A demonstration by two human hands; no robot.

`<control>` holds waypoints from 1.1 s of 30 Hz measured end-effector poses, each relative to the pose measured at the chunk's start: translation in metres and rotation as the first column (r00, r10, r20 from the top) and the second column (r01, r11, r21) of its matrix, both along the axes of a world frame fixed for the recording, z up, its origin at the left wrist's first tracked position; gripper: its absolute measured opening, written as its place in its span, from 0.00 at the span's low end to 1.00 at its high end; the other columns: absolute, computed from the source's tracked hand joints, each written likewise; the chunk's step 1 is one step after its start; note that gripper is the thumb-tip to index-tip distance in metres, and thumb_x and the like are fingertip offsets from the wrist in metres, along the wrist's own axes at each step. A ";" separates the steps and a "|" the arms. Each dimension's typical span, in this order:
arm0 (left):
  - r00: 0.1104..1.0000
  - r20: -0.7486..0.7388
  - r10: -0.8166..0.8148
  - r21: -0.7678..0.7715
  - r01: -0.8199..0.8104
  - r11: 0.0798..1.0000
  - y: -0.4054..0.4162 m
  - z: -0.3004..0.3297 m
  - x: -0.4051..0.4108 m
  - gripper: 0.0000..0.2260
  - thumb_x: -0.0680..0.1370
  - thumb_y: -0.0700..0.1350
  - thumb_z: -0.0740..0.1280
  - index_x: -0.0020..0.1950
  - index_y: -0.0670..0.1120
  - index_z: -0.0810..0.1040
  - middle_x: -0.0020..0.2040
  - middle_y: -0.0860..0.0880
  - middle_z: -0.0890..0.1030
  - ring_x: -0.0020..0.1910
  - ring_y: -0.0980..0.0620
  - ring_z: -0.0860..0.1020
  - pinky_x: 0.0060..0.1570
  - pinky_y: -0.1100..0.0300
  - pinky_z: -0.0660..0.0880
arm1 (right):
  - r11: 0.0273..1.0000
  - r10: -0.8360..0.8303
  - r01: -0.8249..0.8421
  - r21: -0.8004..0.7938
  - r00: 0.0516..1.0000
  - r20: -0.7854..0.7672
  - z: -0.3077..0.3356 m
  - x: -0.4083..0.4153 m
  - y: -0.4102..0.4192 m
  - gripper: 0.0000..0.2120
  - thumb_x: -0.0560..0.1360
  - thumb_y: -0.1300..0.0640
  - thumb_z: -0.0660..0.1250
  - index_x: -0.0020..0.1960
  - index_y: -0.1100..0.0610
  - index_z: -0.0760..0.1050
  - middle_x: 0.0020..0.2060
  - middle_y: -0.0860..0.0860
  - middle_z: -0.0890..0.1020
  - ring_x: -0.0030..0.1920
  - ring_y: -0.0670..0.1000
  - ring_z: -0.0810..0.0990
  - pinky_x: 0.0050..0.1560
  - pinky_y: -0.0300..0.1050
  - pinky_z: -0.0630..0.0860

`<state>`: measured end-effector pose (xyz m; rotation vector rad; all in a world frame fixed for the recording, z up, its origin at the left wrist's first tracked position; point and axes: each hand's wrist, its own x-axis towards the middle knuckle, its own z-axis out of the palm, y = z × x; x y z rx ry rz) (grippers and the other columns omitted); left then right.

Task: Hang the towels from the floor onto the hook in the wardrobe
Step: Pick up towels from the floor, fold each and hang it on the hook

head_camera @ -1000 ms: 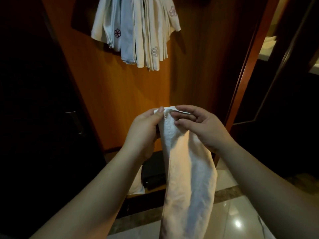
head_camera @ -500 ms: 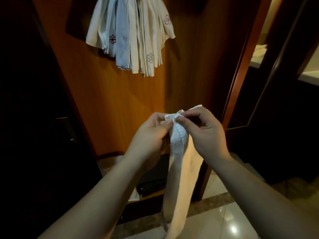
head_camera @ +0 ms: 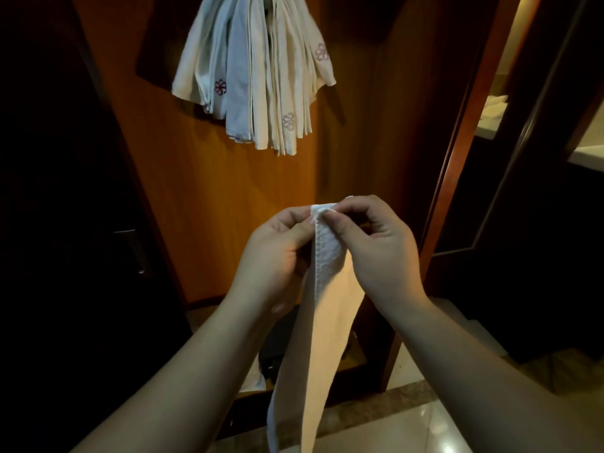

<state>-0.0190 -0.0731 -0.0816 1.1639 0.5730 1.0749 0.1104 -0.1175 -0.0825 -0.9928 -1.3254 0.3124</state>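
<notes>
A white towel (head_camera: 322, 325) hangs down in a long narrow fold in front of me. My left hand (head_camera: 274, 256) and my right hand (head_camera: 376, 250) both pinch its top edge, fingertips close together at chest height. Above, a bunch of several white towels (head_camera: 255, 70) with small red flower marks hangs against the wooden back wall of the wardrobe (head_camera: 209, 197). The hook itself is hidden behind that bunch.
A dark wardrobe door with a metal handle (head_camera: 134, 250) stands at the left. A wooden door frame (head_camera: 457, 178) rises at the right. A black box (head_camera: 277, 351) sits on the wardrobe floor beside a white cloth (head_camera: 253, 380). Glossy tile floor (head_camera: 408, 429) lies below.
My hands have shifted their pinch along the towel's top edge and bunched it narrower. The view has tilted up, so the hanging bunch sits lower in the frame.
</notes>
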 end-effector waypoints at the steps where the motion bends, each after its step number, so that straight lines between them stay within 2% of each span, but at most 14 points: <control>1: 1.000 0.014 -0.010 0.004 0.010 1.000 0.000 0.000 -0.001 0.09 0.76 0.46 0.68 0.51 0.45 0.83 0.45 0.43 0.86 0.42 0.48 0.84 0.38 0.59 0.81 | 1.000 -0.005 0.005 -0.004 1.000 0.004 0.000 -0.001 0.000 0.08 0.77 0.56 0.72 0.47 0.41 0.79 0.46 0.44 0.82 0.49 0.42 0.81 0.46 0.30 0.76; 4: 0.999 0.029 -0.018 0.017 0.017 1.000 -0.002 0.000 -0.004 0.09 0.74 0.48 0.67 0.49 0.46 0.84 0.44 0.44 0.85 0.42 0.49 0.84 0.39 0.59 0.81 | 0.999 -0.030 0.031 -0.008 0.999 0.028 0.001 -0.003 0.000 0.10 0.77 0.55 0.72 0.47 0.39 0.78 0.45 0.43 0.82 0.49 0.43 0.81 0.45 0.32 0.77; 10: 1.000 0.029 -0.008 0.064 0.006 0.998 -0.002 -0.001 -0.010 0.11 0.79 0.44 0.64 0.45 0.49 0.86 0.45 0.44 0.85 0.43 0.48 0.84 0.40 0.59 0.80 | 0.998 -0.056 0.056 -0.003 0.995 0.085 0.004 -0.006 -0.002 0.10 0.77 0.55 0.72 0.47 0.39 0.77 0.45 0.43 0.81 0.49 0.43 0.80 0.45 0.32 0.76; 13: 0.997 0.043 -0.059 0.095 0.055 0.994 -0.002 0.001 -0.015 0.08 0.75 0.50 0.68 0.47 0.49 0.86 0.46 0.44 0.84 0.44 0.48 0.83 0.41 0.58 0.80 | 0.997 -0.077 0.074 0.034 0.993 0.091 0.005 -0.009 -0.004 0.11 0.77 0.55 0.72 0.47 0.38 0.76 0.45 0.43 0.81 0.48 0.43 0.80 0.45 0.31 0.76; 16: 1.000 -0.002 -0.023 0.128 0.023 0.992 -0.002 0.002 -0.016 0.16 0.69 0.55 0.73 0.51 0.46 0.83 0.47 0.45 0.85 0.43 0.49 0.83 0.39 0.59 0.79 | 0.995 -0.096 0.093 0.028 0.985 0.143 0.006 -0.011 -0.001 0.10 0.78 0.55 0.71 0.48 0.40 0.75 0.45 0.44 0.79 0.48 0.43 0.78 0.45 0.30 0.74; 19: 1.000 -0.021 0.002 0.135 0.001 0.991 0.001 0.002 -0.016 0.15 0.72 0.52 0.72 0.52 0.44 0.80 0.48 0.44 0.85 0.45 0.47 0.84 0.39 0.58 0.80 | 0.994 -0.079 0.097 -0.057 0.963 0.259 0.008 -0.007 0.007 0.05 0.80 0.52 0.69 0.49 0.43 0.74 0.46 0.43 0.75 0.48 0.41 0.75 0.45 0.28 0.72; 22: 0.998 -0.054 0.026 0.147 -0.018 0.989 0.009 0.000 -0.022 0.10 0.76 0.50 0.69 0.51 0.45 0.80 0.44 0.48 0.85 0.42 0.52 0.83 0.38 0.60 0.79 | 0.971 -0.065 0.174 -0.164 0.853 0.517 0.012 0.012 0.018 0.06 0.78 0.41 0.67 0.47 0.38 0.70 0.50 0.39 0.69 0.51 0.38 0.69 0.49 0.30 0.69; 23: 0.998 -0.061 0.035 0.147 -0.025 0.989 0.013 0.000 -0.025 0.09 0.76 0.50 0.68 0.51 0.46 0.80 0.44 0.49 0.85 0.41 0.53 0.83 0.38 0.61 0.78 | 0.956 -0.034 0.206 -0.208 0.784 0.619 0.012 0.021 0.023 0.07 0.78 0.39 0.67 0.46 0.37 0.70 0.54 0.38 0.67 0.54 0.37 0.65 0.55 0.34 0.67; 25: 0.998 -0.055 0.034 0.150 -0.025 0.988 0.021 -0.001 -0.033 0.08 0.76 0.49 0.67 0.51 0.47 0.82 0.47 0.49 0.86 0.43 0.53 0.83 0.39 0.62 0.79 | 0.922 0.087 0.230 -0.312 0.661 0.745 0.010 0.036 0.033 0.06 0.77 0.37 0.67 0.46 0.37 0.72 0.65 0.39 0.65 0.64 0.40 0.59 0.66 0.47 0.63; 26: 0.998 -0.051 0.031 0.154 -0.023 0.988 0.025 -0.002 -0.038 0.08 0.77 0.49 0.67 0.51 0.48 0.82 0.49 0.48 0.86 0.45 0.53 0.83 0.40 0.63 0.79 | 0.899 0.170 0.221 -0.378 0.619 0.766 0.008 0.043 0.037 0.07 0.77 0.37 0.67 0.49 0.39 0.76 0.69 0.41 0.65 0.68 0.42 0.58 0.68 0.52 0.60; 28: 0.998 -0.052 0.034 0.179 -0.024 0.984 0.034 -0.002 -0.047 0.06 0.78 0.47 0.68 0.50 0.49 0.83 0.52 0.46 0.86 0.46 0.53 0.83 0.41 0.64 0.79 | 0.834 0.319 0.223 -0.505 0.551 0.771 0.000 0.057 0.046 0.16 0.77 0.38 0.67 0.60 0.43 0.79 0.73 0.41 0.66 0.73 0.46 0.57 0.71 0.54 0.56; 30: 0.997 -0.053 0.056 0.206 -0.044 0.977 0.044 -0.003 -0.056 0.04 0.79 0.46 0.67 0.51 0.47 0.80 0.54 0.45 0.85 0.47 0.53 0.82 0.43 0.63 0.78 | 0.768 0.372 0.300 -0.566 0.510 0.775 -0.010 0.072 0.051 0.22 0.77 0.38 0.67 0.67 0.46 0.78 0.73 0.42 0.67 0.74 0.48 0.59 0.71 0.53 0.55; 33: 0.992 -0.060 0.115 0.217 -0.100 0.971 0.058 -0.008 -0.072 0.03 0.78 0.46 0.67 0.49 0.48 0.78 0.56 0.44 0.85 0.51 0.51 0.81 0.49 0.60 0.76 | 0.696 0.401 0.377 -0.611 0.502 0.766 -0.022 0.091 0.052 0.24 0.79 0.39 0.65 0.72 0.47 0.73 0.75 0.44 0.67 0.76 0.50 0.59 0.74 0.55 0.54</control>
